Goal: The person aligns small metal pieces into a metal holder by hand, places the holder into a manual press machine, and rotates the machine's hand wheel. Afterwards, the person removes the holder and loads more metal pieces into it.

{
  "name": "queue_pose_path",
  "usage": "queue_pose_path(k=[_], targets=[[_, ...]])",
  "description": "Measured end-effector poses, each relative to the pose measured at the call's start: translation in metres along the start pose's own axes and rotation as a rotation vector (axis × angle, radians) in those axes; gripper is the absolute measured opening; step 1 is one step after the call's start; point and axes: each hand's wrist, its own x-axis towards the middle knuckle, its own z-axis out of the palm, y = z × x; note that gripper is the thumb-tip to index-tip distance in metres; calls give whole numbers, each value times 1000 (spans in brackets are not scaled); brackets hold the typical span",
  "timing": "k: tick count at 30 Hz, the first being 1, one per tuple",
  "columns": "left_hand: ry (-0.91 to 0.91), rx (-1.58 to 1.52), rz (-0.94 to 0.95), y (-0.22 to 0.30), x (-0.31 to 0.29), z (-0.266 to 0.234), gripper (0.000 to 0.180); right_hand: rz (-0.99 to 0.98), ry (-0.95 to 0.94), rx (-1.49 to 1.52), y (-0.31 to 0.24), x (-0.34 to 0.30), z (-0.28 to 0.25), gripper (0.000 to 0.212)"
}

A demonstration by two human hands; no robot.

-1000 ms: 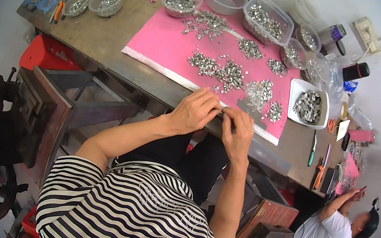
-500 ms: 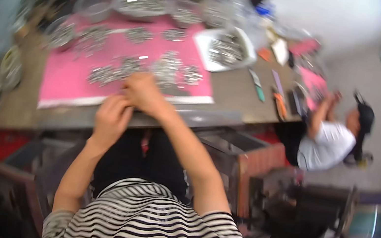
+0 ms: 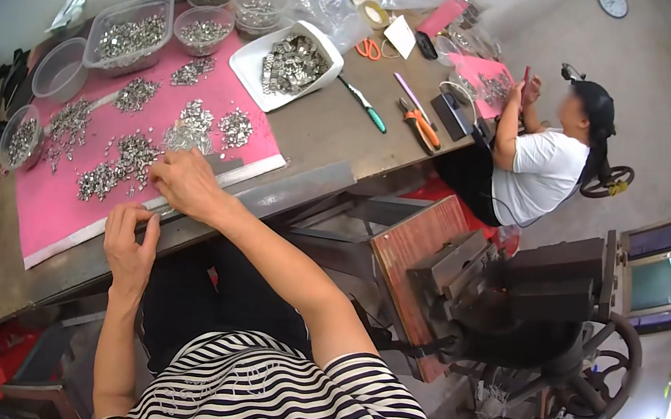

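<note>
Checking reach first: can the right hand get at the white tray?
Probably yes: between the right hand and the open white tray lie low metal pieces, but nothing tall.

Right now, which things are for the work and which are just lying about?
Seem part of the work:
small metal pieces, heaped beside the right hand
pink mat
white tray

Probably just lying about:
orange-handled scissors
purple stick
orange-handled pliers

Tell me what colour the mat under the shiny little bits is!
The mat is pink; the head view shows it best.
</note>
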Motion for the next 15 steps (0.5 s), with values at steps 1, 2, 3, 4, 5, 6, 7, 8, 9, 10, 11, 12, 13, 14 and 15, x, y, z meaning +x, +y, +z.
queue_pose_path(k=[1, 2, 3, 4, 5, 6, 7, 8, 9, 10, 11, 12, 13, 14, 15], targets=[[-2, -3, 4, 2, 1, 2, 13, 3, 3, -4, 1, -1, 0, 4], [17, -22, -7, 5, 1, 3, 13, -27, 11, -25, 2, -2, 0, 3], [36, -42, -17, 7, 2, 5, 13, -56, 19, -48, 4, -4, 0, 3], [34, -48, -13, 4, 1, 7, 13, -52, 21, -55, 6, -5, -1, 3], [32, -20, 59, -2, -1, 4, 12, -60, 14, -55, 5, -5, 1, 3], [28, 7, 131, -5, -4, 2, 11, -68, 7, -56, 4, -5, 3, 3], [26, 13, 127, -5, -4, 0, 11, -69, 7, -48, 3, -4, 5, 3], [10, -5, 125, -4, -4, 0, 11, -79, 4, -83, 4, -3, 6, 3], [-6, -23, 123, -4, -4, 0, 11, -88, 1, -118, 5, -3, 6, 4], [-8, -26, 126, -4, -5, 0, 11, -85, 2, -122, 5, -4, 7, 4], [-6, -19, 132, -6, -6, 1, 12, -99, 2, -138, 4, -4, 7, 5], [-6, -11, 139, -8, -7, 2, 12, -113, 2, -155, 3, -3, 6, 7], [-7, -13, 139, -9, -7, 3, 12, -111, 2, -156, 2, -3, 6, 7], [2, -4, 136, -11, -8, 4, 14, -121, -1, -165, 1, -2, 5, 7], [10, 6, 133, -12, -9, 5, 16, -129, -3, -173, 0, -2, 5, 8]])
